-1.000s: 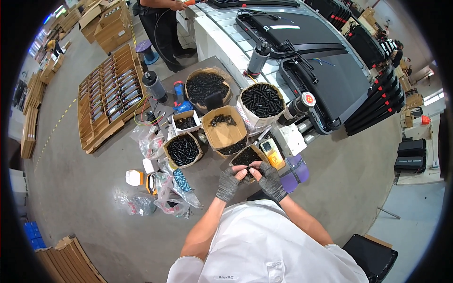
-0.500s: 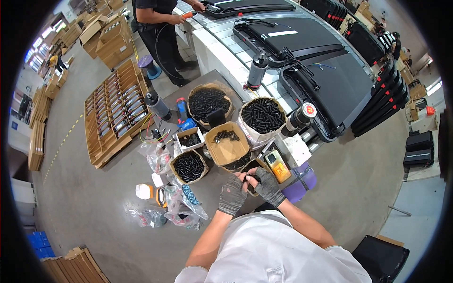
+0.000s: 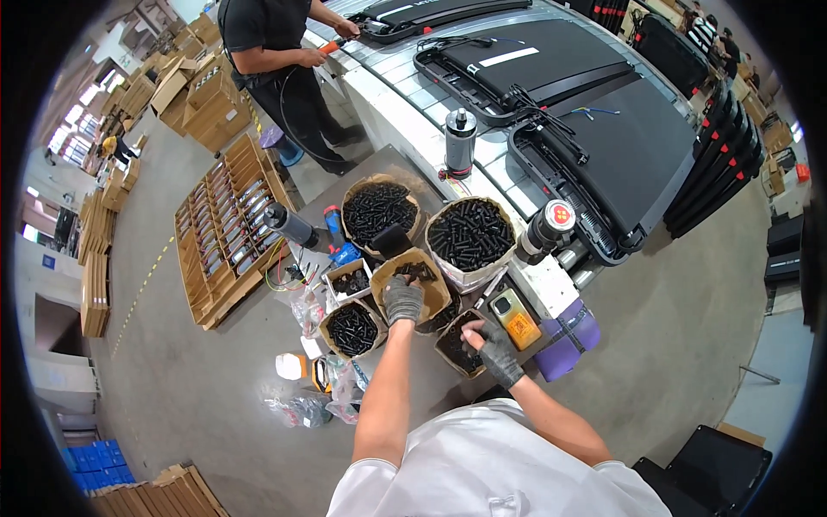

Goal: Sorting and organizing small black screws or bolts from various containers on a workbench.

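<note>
Black pieces [image 3: 420, 270] lie at one o'clock from your left hand [image 3: 403, 301], which points toward twelve; your right hand [image 3: 494, 348] angles toward eleven. Whether either's fingers pinch, I can't tell.

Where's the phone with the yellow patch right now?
Head view, right of centre: the phone lies just beyond and to the right of the right hand, with the purple object at its right.
</note>
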Demonstrator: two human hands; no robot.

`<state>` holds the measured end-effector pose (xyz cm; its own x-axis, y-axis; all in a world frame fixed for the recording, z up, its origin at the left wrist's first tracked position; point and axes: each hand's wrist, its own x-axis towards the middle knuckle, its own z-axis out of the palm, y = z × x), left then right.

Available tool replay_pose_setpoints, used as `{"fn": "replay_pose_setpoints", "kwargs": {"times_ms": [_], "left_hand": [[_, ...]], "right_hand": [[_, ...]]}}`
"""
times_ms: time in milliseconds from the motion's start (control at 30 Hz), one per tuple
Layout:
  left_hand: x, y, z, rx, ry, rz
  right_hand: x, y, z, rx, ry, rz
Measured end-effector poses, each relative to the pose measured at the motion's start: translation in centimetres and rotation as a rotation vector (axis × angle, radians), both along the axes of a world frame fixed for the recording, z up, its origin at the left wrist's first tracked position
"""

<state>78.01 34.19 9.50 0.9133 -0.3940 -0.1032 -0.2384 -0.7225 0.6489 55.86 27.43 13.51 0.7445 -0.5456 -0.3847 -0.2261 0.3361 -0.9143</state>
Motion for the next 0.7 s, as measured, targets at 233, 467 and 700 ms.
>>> {"fn": "replay_pose_setpoints", "kwargs": {"times_ms": [233,467,700], "left_hand": [[-0.3,-1.2,-0.8,0.099,-0.069,-0.026],[-2.2,4.1,4.2,-0.387,-0.024,0.027],[1.6,20.9,0.2,-0.126,0.004,0.142]], "right_hand": [[-3.3,0.7,-0.8,0.02,0.085,0.007],[-4.5,1.2,-1.9,0.031,0.102,0.047],[-6.3,1.6,-1.5,0.659,-0.045,-0.07]]}}
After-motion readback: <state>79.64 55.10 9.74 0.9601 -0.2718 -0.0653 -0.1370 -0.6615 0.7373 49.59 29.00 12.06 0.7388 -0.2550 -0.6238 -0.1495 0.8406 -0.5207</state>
